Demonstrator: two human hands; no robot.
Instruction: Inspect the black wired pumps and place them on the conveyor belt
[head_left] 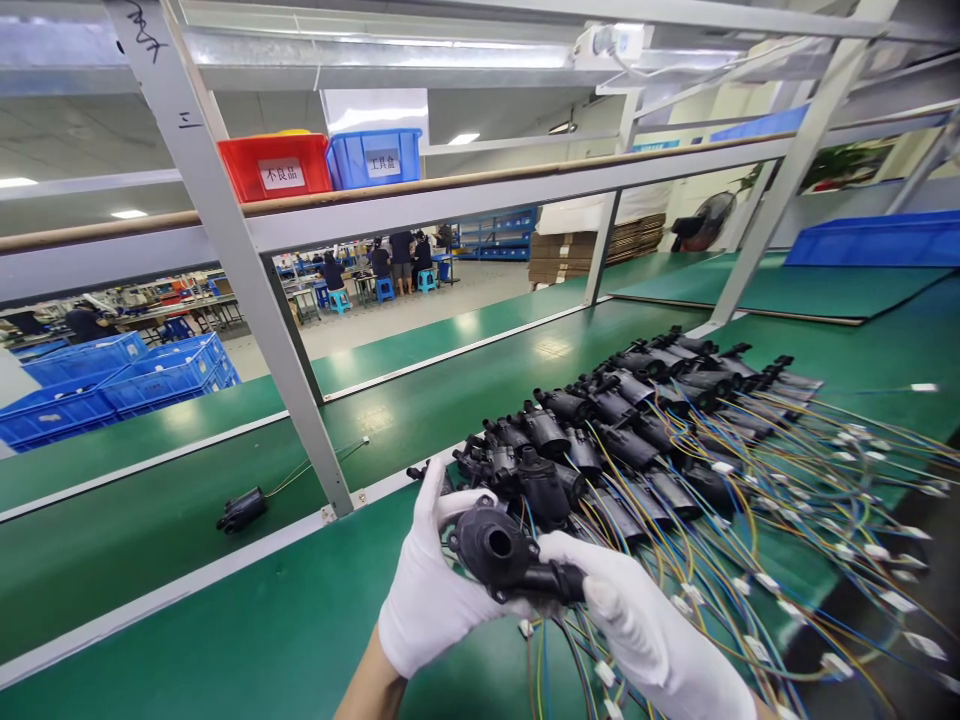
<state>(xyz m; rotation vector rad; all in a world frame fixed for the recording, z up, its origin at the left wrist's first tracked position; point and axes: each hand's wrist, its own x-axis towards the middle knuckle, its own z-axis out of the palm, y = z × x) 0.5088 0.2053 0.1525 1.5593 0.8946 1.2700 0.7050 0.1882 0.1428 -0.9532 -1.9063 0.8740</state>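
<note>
Both my hands wear white gloves. My left hand (431,590) is wrapped round a black plastic water pump (491,548), its round inlet facing me. My right hand (637,610) grips the same pump at its side outlet tube, fingers closed. Just beyond lies a large heap of similar black pumps (622,425) with thin coloured wires (682,540) trailing right and toward me. The wires end in small white connectors (765,580). Where the held pump's own wires run cannot be made out among the others.
A single pump (244,510) lies on the green belt (172,520) to the left. Metal shelf posts (247,260) rise from the bench. Overhead, a shelf carries a red bin (276,170) and a blue bin (375,160). Blue crates (165,375) and seated people stand farther off.
</note>
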